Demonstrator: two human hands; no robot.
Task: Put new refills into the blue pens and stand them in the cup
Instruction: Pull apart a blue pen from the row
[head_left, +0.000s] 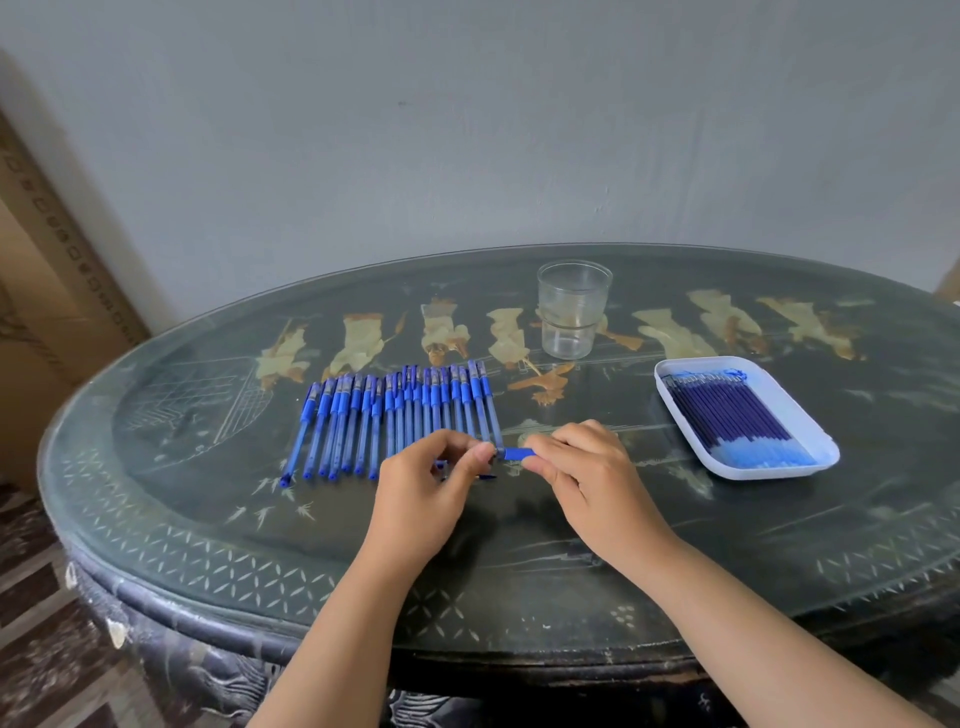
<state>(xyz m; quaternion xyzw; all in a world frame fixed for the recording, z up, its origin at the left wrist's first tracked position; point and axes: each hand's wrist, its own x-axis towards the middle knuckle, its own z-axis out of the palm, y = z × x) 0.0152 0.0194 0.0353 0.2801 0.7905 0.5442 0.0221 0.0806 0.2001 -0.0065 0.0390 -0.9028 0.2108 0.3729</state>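
Several blue pens (395, 415) lie side by side in a row on the dark table (519, 545). Just in front of the row's right end, both hands hold one blue pen (514, 453) level above the table. My left hand (436, 483) pinches its left part and my right hand (582, 473) grips its blue right end. A clear plastic cup (573, 309) stands upright behind the row with nothing in it. At the right, a white tray (826, 447) holds several blue refills (737, 415).
The table is oval with a glass top and pale inlaid figures. A grey wall rises close behind it. A cardboard box (47, 291) leans at the far left. The table's front edge curves just below my forearms.
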